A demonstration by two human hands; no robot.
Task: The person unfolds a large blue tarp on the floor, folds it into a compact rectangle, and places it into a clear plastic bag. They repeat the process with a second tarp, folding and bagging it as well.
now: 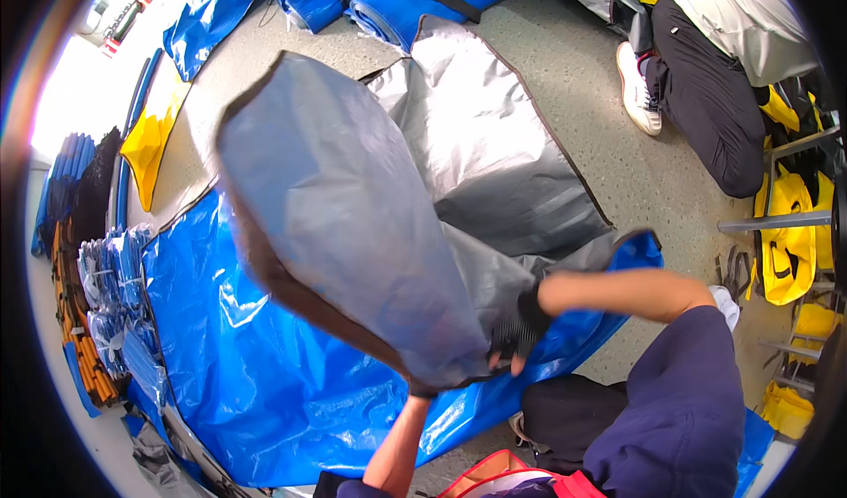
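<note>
A large tarp, blue (221, 322) on one side and silver-grey (476, 119) on the other, is spread over the floor in front of me. One flap of it is lifted and blurred by motion, its grey face up and its dark hemmed edge toward me. At the near end of that edge my left hand (422, 391) holds the flap from below, its fingers hidden behind the sheet. My right hand (519, 330), in a dark ribbed glove with bare fingertips, is closed on the grey fold beside it.
A person in dark trousers (706, 92) kneels at the upper right. Yellow bags (787, 242) hang by a metal rack at the right. Rolled blue tarps (384, 13) lie at the back. Bundled clear-and-blue packs (119, 277) and orange rods (93, 357) line the left.
</note>
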